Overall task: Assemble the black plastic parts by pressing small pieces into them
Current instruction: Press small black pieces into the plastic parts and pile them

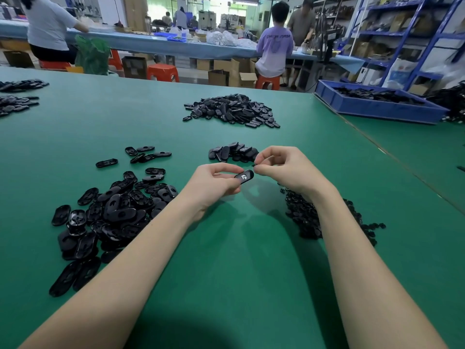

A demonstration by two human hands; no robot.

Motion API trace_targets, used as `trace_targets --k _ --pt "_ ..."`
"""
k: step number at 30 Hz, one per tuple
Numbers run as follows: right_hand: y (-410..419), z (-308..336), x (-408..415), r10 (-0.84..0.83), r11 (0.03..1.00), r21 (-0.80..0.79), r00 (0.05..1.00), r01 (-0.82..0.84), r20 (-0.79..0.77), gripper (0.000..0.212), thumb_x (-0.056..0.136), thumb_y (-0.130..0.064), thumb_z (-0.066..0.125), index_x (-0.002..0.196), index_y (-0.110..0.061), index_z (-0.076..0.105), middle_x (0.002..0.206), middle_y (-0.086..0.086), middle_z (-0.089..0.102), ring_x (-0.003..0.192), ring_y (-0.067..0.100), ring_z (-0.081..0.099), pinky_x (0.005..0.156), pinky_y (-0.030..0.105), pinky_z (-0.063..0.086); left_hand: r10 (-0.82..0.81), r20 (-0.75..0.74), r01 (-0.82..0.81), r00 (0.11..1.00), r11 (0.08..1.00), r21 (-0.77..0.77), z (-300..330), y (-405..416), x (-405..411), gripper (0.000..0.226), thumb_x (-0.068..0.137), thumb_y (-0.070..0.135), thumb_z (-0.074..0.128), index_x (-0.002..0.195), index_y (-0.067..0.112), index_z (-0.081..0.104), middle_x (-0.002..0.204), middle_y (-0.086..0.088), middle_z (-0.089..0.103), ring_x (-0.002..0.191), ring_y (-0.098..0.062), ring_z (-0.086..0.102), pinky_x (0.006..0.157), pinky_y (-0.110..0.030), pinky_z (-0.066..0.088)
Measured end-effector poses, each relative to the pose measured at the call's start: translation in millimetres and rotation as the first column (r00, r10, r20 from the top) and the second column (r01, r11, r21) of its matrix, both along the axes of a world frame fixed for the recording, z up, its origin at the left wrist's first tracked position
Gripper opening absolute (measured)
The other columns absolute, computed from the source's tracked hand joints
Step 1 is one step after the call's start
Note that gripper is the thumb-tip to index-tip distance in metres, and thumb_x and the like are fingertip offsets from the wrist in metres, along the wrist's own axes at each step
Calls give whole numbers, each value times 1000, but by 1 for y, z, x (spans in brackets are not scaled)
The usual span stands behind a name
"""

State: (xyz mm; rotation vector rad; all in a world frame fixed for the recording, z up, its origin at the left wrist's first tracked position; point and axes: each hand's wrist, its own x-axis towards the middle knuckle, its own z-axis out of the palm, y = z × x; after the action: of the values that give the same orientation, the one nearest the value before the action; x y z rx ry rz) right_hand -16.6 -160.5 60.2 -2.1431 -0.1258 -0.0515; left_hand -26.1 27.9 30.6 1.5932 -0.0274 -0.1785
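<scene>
At the far left edge of the green surface (151, 109) lie two small heaps of black parts, and nearer to the person there is a big loose pile of oval shells (110, 215), many with the hollow side up. Just right of this pile, above the surface, the left hand (216, 183) pinches one oval black part (244, 176) between thumb and fingers, holding it by its left end, so the pale opening in its middle stays free. The right hand (281, 168) meets it from the other side with curled fingers; its fingertips (259, 168) seem to pinch a small dark piece at the right end of the part, but the piece is too small to see clearly. Behind the hands sits a small stack of parts (234, 152), and further back a larger heap (231, 110). Under the right wrist lies a pile of small pieces (309, 217). At the far right stands a blue tray (377, 109) with more parts. The part looks light, stiff and rather smooth, so I judge it should be held by its narrow edges, with a firm pinch, because it can slip or snap away when the piece is pressed in.
</scene>
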Motion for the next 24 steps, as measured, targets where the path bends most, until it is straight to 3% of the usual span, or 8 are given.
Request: trace_targets --k 3,8,13,19,24 --pt "5 -1 -1 20 1000 -21 1000 -20 -2 5 86 -16 74 87 -21 75 71 -13 67 55 4 49 48 10 37 -2 18 1 1000 1000 31 1 1 0 22 89 -3 66 108 7 73 86 -10 72 66 -11 66 64 -15 53" --pt "6 -4 0 -11 999 -51 1000 10 -22 4 86 -25 75 83 -24 77 64 -15 63 47 -1 45 44 10 33 -6 39 4 999 999 54 1 2 0 25 87 -4 66 106 10 74 83 -6 74 69 -13 66 71 -15 56" --pt "6 -2 -1 -8 1000 -5 999 8 -47 6 86 -19 74 85 -24 77 71 -11 69 48 0 47 45 9 35 2 55 -4 998 999 41 2 2 0 24 87 -5 66 106 8 74 88 -8 75 72 -13 65 72 -14 55" --pt "9 -2 0 -41 999 31 997 43 -64 10 86 -21 78 78 -27 78 75 -7 71 46 -2 48 48 13 35 -1 68 0 998 1000 18 2 2 0 23 87 -5 67 104 8 74 79 0 75 64 -4 66 64 -11 51" --pt "11 -4 0 -41 999 30 995 44 -92 5 85 -22 79 81 -25 79 67 -11 66 44 -2 46 46 12 33 2 74 -2 997 1000 6 1 2 1 23 86 -5 69 104 8 75 78 3 75 65 -3 67 64 -11 50"
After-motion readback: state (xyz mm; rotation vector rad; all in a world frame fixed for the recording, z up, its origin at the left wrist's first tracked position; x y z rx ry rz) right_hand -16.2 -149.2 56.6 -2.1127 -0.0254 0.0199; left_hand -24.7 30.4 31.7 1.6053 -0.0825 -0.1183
